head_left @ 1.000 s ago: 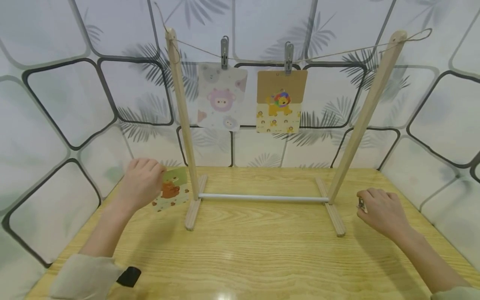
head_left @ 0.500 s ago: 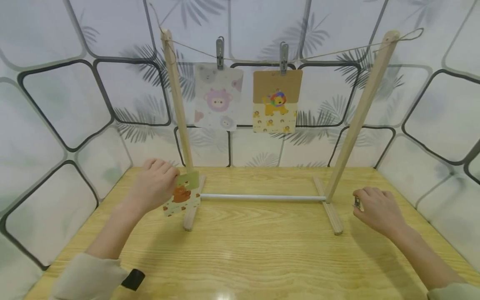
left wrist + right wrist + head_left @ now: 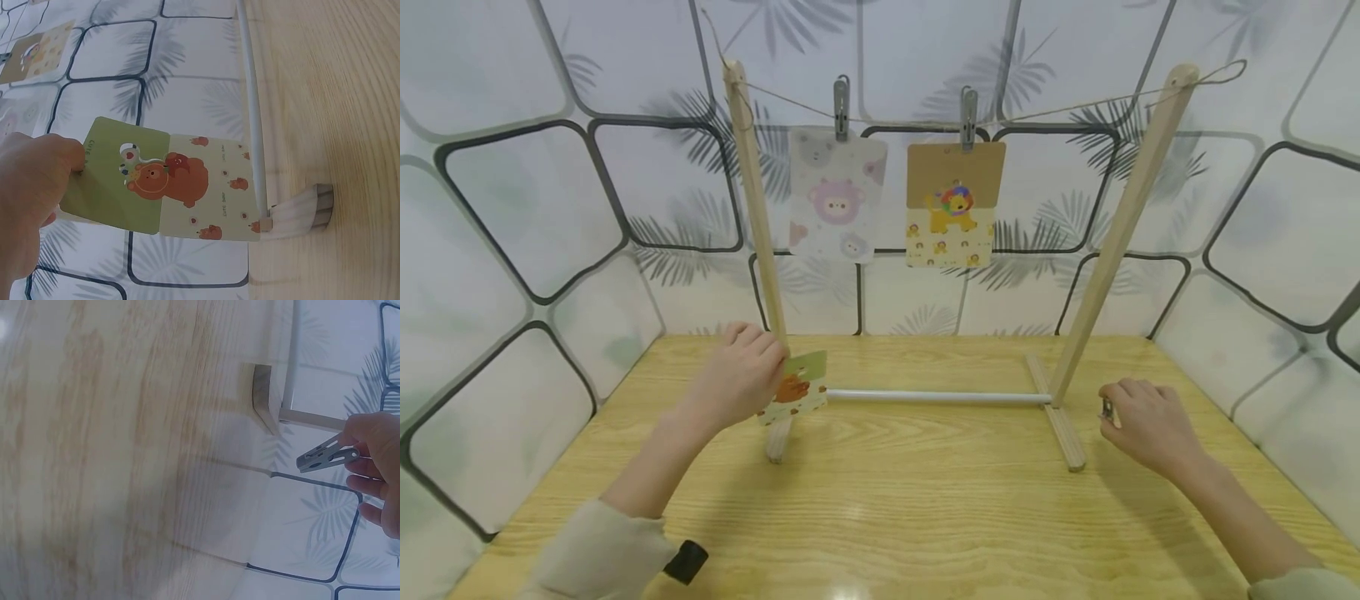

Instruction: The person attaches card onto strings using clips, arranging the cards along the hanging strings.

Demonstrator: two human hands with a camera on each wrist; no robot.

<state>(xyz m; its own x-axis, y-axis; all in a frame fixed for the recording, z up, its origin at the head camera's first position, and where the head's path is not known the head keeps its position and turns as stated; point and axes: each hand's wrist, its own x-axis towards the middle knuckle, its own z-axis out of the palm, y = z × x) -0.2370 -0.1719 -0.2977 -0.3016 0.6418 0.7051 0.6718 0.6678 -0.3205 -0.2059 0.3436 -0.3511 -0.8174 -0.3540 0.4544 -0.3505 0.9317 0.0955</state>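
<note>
My left hand (image 3: 741,375) pinches a green and cream bear card (image 3: 165,181) by its green end, in front of the rack's left post. On the right, beyond the rack's right foot, my right hand (image 3: 1150,423) holds a metal clothespin (image 3: 325,455) between thumb and fingers, above the table. From the string (image 3: 887,122) hang two more cards: a pale one with a purple animal (image 3: 837,200) and a brown and cream one with a lion (image 3: 953,208). A grey clip (image 3: 841,108) holds the first and another clip (image 3: 968,118) the second.
The wooden rack has a left post (image 3: 752,192), a right post (image 3: 1123,233) and a white crossbar (image 3: 925,396) low between them. It stands on a wood-grain table (image 3: 910,508). Patterned cloth walls (image 3: 685,192) close in the back and sides.
My left hand has moved right with the bear card, from left of the left post to in front of it. The right hand with the clothespin has shifted slightly left.
</note>
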